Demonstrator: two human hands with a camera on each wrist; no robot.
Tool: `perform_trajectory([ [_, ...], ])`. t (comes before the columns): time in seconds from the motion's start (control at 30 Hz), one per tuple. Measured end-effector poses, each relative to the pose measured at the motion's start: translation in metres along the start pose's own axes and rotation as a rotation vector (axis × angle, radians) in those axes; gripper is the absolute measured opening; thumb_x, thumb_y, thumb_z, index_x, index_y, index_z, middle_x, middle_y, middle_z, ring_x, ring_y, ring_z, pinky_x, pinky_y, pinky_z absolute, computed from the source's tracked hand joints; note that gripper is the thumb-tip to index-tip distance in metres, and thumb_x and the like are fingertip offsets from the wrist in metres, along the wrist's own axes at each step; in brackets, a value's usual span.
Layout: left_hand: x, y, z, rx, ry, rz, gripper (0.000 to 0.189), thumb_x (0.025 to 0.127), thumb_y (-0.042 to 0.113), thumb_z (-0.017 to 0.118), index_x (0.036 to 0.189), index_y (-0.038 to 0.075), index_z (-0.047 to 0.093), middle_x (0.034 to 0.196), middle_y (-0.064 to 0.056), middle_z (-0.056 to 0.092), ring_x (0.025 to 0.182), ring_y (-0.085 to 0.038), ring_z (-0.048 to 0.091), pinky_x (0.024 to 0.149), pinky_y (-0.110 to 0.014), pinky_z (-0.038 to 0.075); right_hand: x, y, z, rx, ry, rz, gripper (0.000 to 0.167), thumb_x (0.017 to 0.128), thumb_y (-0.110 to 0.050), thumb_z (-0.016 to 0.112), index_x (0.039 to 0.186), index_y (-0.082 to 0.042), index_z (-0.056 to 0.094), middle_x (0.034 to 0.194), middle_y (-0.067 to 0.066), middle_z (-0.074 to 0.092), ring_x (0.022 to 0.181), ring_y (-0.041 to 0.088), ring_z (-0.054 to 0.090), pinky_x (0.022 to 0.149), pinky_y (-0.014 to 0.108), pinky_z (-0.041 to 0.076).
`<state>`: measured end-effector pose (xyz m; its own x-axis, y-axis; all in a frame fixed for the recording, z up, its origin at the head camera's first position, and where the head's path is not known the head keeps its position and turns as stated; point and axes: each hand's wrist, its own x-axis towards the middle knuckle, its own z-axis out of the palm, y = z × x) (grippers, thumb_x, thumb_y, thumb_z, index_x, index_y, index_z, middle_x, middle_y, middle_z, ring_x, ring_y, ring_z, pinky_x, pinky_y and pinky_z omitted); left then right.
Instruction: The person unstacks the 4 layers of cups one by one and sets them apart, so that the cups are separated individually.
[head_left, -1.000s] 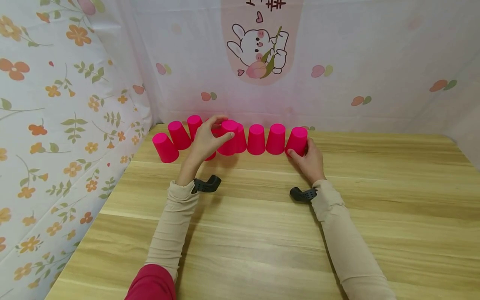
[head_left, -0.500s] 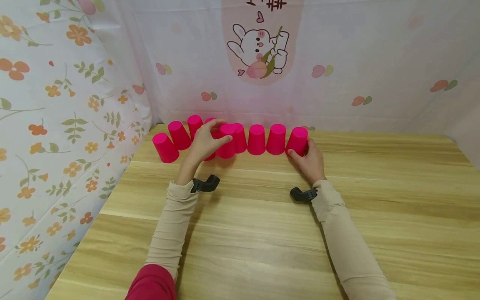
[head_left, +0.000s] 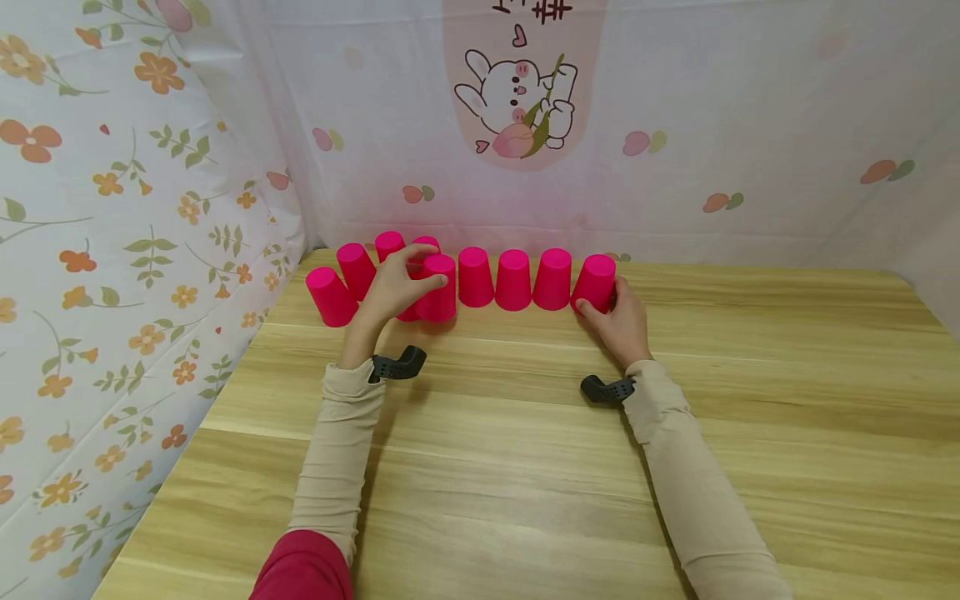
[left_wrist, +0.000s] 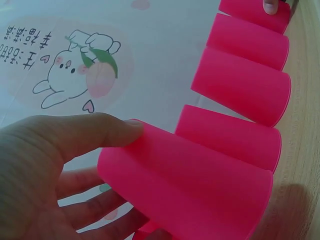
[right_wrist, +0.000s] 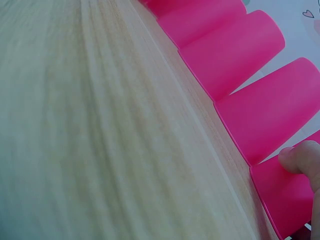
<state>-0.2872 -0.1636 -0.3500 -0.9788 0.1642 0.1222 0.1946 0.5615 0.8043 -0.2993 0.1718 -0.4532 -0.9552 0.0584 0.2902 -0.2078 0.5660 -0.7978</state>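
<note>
Upside-down bright pink plastic cups stand in a row along the back of the table. In the head view my left hand (head_left: 392,285) holds one cup (head_left: 441,293), thumb on its near side and fingers behind; it stands in front of the row, partly covering other cups. The left wrist view shows the thumb (left_wrist: 107,131) near the narrow end of this held cup (left_wrist: 190,175). At the row's right end, my right hand (head_left: 624,323) grips the last cup (head_left: 595,282) low down. In the right wrist view its thumb (right_wrist: 302,159) lies against that cup's side.
Between the hands stand three cups: a left one (head_left: 476,277), a middle one (head_left: 513,281) and a right one (head_left: 552,280). Further cups, including an end cup (head_left: 331,297), curve toward me at left. Printed cloth (head_left: 675,100) hangs behind the wooden table (head_left: 525,467).
My left hand has moved left and slightly toward me with its cup, uncovering the standing cup to its right. The right hand stays on its cup.
</note>
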Motion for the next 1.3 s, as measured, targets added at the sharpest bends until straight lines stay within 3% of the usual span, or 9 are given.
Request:
perform_trajectory([
  [0.27, 0.0019, 0.0017, 0.0013, -0.01, -0.049, -0.004, 0.055, 0.083, 0.019, 0.069, 0.132, 0.004, 0.05, 0.126, -0.011, 0.054, 0.113, -0.027, 0.053, 0.087, -0.037, 0.048, 0.0003, 0.0011, 0.0008, -0.002, 0.005, -0.004, 0.055, 0.084, -0.025, 0.067, 0.125, 0.003, 0.043, 0.112, 0.02, 0.056, 0.097, 0.034, 0.055, 0.084, 0.045, 0.046],
  [0.73, -0.0031, 0.0031, -0.0064, 0.02, -0.047, 0.005, 0.055, 0.083, 0.017, 0.069, 0.133, 0.005, 0.049, 0.126, -0.012, 0.054, 0.116, -0.03, 0.049, 0.087, -0.04, 0.048, -0.0006, -0.0013, 0.0004, -0.009, 0.005, 0.001, 0.055, 0.084, -0.025, 0.067, 0.125, 0.003, 0.043, 0.112, 0.02, 0.056, 0.097, 0.034, 0.055, 0.084, 0.045, 0.046],
  [1.3, 0.0022, -0.0027, 0.0017, 0.119, -0.098, 0.023, 0.053, 0.084, 0.015, 0.069, 0.132, 0.002, 0.049, 0.129, -0.012, 0.052, 0.116, -0.028, 0.048, 0.093, -0.04, 0.043, 0.0007, 0.0005, 0.0006, 0.006, -0.004, -0.01, 0.053, 0.085, -0.026, 0.066, 0.123, 0.003, 0.043, 0.11, 0.02, 0.056, 0.096, 0.034, 0.054, 0.082, 0.045, 0.046],
])
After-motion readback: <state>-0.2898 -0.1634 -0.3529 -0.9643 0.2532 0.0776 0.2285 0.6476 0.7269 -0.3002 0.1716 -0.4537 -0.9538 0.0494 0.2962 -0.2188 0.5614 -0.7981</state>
